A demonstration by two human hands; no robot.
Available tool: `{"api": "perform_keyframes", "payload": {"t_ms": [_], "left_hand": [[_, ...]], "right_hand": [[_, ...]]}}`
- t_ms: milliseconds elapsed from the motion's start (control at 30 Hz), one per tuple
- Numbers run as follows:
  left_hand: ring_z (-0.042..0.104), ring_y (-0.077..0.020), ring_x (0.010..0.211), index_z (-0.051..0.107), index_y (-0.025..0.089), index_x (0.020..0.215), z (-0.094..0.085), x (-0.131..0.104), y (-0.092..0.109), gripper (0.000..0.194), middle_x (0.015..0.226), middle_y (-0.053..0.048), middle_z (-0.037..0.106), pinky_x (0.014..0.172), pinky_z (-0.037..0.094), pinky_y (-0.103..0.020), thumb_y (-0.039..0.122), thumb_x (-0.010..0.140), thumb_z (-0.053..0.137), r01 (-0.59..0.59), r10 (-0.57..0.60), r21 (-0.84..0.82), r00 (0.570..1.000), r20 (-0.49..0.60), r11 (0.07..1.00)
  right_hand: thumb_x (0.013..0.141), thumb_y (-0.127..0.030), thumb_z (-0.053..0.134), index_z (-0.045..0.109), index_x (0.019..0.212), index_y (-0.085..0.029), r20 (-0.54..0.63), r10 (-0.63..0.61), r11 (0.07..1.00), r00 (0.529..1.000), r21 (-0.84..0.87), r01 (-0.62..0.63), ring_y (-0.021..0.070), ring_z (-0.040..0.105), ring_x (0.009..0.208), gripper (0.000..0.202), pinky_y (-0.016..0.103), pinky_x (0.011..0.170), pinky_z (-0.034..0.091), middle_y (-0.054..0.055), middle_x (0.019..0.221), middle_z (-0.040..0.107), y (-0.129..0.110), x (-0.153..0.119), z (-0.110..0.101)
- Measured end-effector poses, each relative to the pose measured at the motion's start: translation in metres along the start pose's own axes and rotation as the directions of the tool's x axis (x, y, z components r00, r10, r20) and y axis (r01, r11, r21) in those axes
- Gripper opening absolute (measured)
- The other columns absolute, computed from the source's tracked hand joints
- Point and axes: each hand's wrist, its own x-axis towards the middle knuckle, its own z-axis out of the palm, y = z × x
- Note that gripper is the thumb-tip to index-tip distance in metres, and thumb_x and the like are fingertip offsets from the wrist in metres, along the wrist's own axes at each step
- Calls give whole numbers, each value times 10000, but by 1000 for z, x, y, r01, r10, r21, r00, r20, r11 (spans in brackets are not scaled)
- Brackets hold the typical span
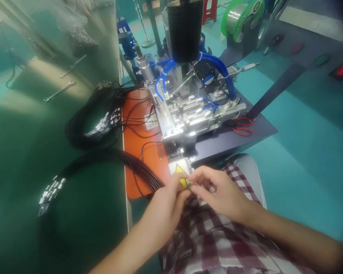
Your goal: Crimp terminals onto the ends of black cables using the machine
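Note:
My left hand (171, 198) is closed in front of the machine's near end, its fingertips pinched near a yellow triangular label (181, 176). Right beside it, my right hand (217, 190) is also closed, thumb and forefinger meeting the left fingertips. Something small and thin shows between the two hands, too small to name. A bundle of black cables (140, 167) runs over the orange board (134, 148) and ends behind my left hand. The metal machine (185, 114) with blue tubes stands just beyond both hands.
Another coil of black cables (80, 129) with silvery ends lies on the green surface at the left. Red-handled scissors or a red loop (244, 126) rest on the dark machine base. A green spool (236, 19) and a panel with buttons (311, 49) stand at the upper right.

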Motion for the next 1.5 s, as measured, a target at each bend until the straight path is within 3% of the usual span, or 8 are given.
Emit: {"api": "perform_keyframes", "payload": {"t_ms": [233, 567, 767, 933, 1133, 1233, 1367, 1500], "left_hand": [[436, -102, 622, 559, 244, 995, 3, 1, -17, 157, 743, 36, 582, 573, 345, -211, 353, 958, 453, 21, -34, -121, 994, -107, 992], [520, -104, 656, 600, 229, 933, 4, 11, -1, 110, 776, 21, 630, 596, 414, -193, 298, 924, 515, -5, -25, -230, 991, -130, 973], [467, -77, 558, 600, 193, 818, 6, 17, -1, 156, 647, 38, 551, 529, 380, -186, 329, 890, 581, 9, -74, -303, 976, -204, 953], [405, -44, 472, 641, 153, 778, -6, 21, -6, 216, 574, 39, 520, 459, 296, -178, 361, 828, 670, 123, -129, -532, 991, 25, 838], [420, -27, 374, 657, 132, 727, -14, 28, -16, 246, 562, 10, 598, 388, 240, -174, 363, 796, 708, 292, -152, -671, 954, 260, 682], [455, -41, 357, 657, 135, 765, -11, 29, -16, 221, 570, 2, 627, 367, 259, -165, 346, 782, 721, 253, -189, -664, 967, 168, 704], [475, -53, 350, 627, 151, 804, -11, 30, -13, 201, 568, 10, 633, 359, 286, -158, 340, 805, 697, 145, -238, -646, 970, -58, 749], [457, -45, 351, 587, 158, 762, -13, 34, -11, 210, 565, 19, 626, 366, 285, -156, 336, 820, 682, 92, -230, -645, 964, -133, 759]], "right_hand": [[767, -174, 693, 647, 926, -198, -57, 80, 994, 995, 82, -75, 112, 605, 678, 167, 230, 617, 476, -11, 800, 674, 6, -2, -8], [834, -115, 593, 665, 785, -189, -82, 35, 994, 996, 108, -26, 92, 592, 661, 114, 195, 589, 444, -26, 740, 671, 4, 6, -3], [828, -124, 602, 652, 760, -179, -84, 160, 972, 984, 189, -142, 95, 569, 615, 101, 205, 569, 447, -25, 694, 643, 0, 8, -4], [831, -39, 576, 661, 803, -182, 7, -49, 972, 999, 229, 46, 90, 555, 665, 169, 209, 600, 445, -14, 780, 601, 8, 17, -10], [859, -33, 592, 712, 873, -181, 126, -330, 933, 936, 198, 302, 108, 566, 769, 191, 234, 687, 459, 10, 835, 578, 17, 33, -20], [865, -77, 613, 717, 891, -190, 105, -283, 954, 953, 130, 269, 108, 578, 760, 157, 234, 679, 463, 7, 839, 607, 14, 37, -22], [881, -127, 586, 710, 957, -205, -118, -139, 990, 983, 17, 142, 120, 594, 756, 165, 230, 612, 468, 21, 897, 648, 10, 32, -18], [874, -123, 576, 693, 1079, -234, -162, -168, 984, 972, -81, 157, 133, 616, 776, 260, 239, 605, 494, 33, 959, 660, 8, 25, -10]]}}
